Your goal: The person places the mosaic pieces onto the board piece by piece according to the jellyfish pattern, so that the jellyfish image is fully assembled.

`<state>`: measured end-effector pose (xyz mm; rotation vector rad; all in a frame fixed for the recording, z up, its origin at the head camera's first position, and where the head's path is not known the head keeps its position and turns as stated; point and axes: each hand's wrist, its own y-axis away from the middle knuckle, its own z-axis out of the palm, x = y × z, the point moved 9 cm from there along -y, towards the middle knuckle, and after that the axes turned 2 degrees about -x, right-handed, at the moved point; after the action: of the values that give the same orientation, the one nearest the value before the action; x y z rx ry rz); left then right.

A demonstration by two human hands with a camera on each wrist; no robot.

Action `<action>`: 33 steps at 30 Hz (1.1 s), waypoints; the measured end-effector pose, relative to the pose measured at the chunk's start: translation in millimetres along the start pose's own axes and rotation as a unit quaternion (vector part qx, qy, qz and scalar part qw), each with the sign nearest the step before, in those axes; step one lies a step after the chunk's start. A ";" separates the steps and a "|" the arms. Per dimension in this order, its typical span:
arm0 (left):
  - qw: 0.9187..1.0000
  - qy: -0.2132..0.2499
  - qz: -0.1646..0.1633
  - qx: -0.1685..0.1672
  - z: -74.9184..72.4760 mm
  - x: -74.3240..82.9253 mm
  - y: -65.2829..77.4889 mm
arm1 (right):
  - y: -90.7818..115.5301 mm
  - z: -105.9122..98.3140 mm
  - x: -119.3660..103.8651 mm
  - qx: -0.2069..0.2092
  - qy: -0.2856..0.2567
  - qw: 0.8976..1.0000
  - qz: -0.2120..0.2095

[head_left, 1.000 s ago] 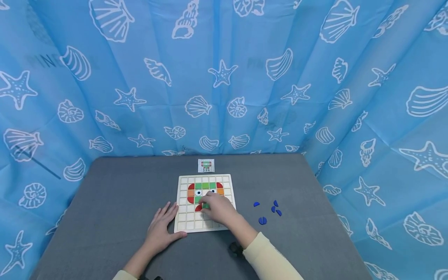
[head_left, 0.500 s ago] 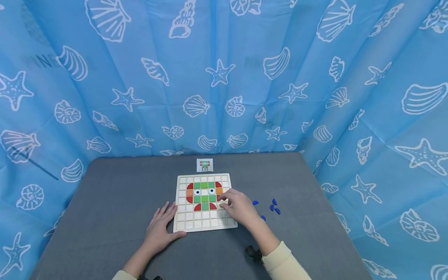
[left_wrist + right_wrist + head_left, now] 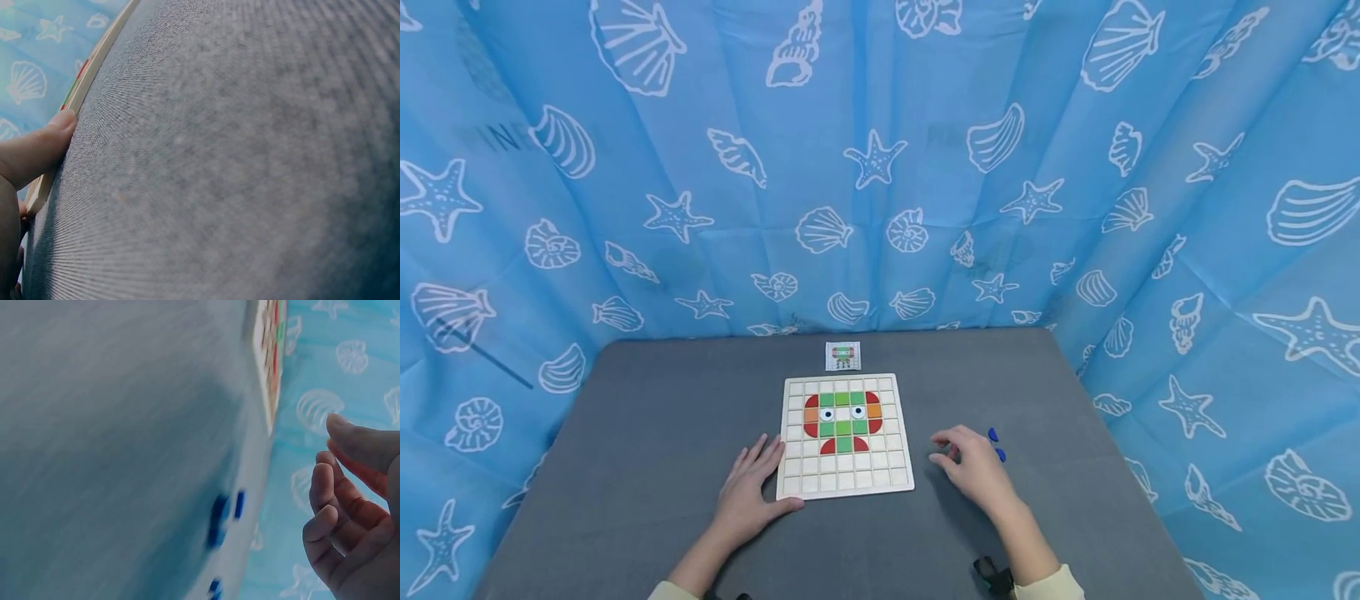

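Note:
A white square grid board (image 3: 846,481) lies on the table, bearing a face-like pattern of red, green and orange tiles with two eye tiles (image 3: 858,412). My left hand (image 3: 750,483) rests at its lower left corner, fingers along the left side and thumb (image 3: 60,122) against the front edge. To the right of the board, my right hand (image 3: 973,462) hovers over the table with loosely bent fingers and nothing in them. Blue half-round pieces (image 3: 1000,454) lie beside and beneath it; the hand covers several in the head view, while the right wrist view shows blue pieces (image 3: 217,522) below.
A small printed card (image 3: 843,356) with a similar pattern lies behind the board. The grey table (image 3: 685,400) meets a blue curtain (image 3: 737,242) with shell and starfish prints at the back and sides.
My right hand has moved right, from the board's lower pattern to above the blue pieces. A red quarter-round tile now shows where that hand was. My left hand has stayed at the board's corner.

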<state>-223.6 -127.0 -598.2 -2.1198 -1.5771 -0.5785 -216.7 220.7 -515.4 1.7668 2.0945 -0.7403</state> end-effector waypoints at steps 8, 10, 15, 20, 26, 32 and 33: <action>1.000 0.000 -0.004 -0.006 1.4 -0.5 -1.4 | 24.6 -3.1 48.2 -0.080 0.010 0.991 0.106; 1.000 -0.003 0.000 0.000 0.6 0.1 -1.4 | 27.9 0.0 56.1 -0.102 0.004 0.987 0.123; 1.000 -0.003 -0.003 -0.009 3.0 -1.2 -1.3 | 29.2 7.6 66.9 -0.125 -0.017 0.982 0.141; 1.000 0.003 -0.013 -0.024 5.0 -2.8 -0.3 | 25.7 8.1 69.8 -0.110 -0.016 0.984 0.141; 1.000 0.002 -0.013 -0.022 3.7 -4.4 -0.5 | 21.1 9.9 67.1 -0.108 0.011 0.986 0.128; 1.000 -0.002 -0.015 -0.025 4.6 -4.3 -0.9 | 19.6 5.7 68.1 -0.109 0.010 0.987 0.118; 1.000 -0.001 -0.016 -0.025 4.4 -4.3 -1.0 | 19.3 4.4 68.4 -0.108 0.009 0.987 0.118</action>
<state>-225.4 -127.6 -604.2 -2.1356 -1.6157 -0.6332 -211.7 276.5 -559.5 1.8597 1.8535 -0.4164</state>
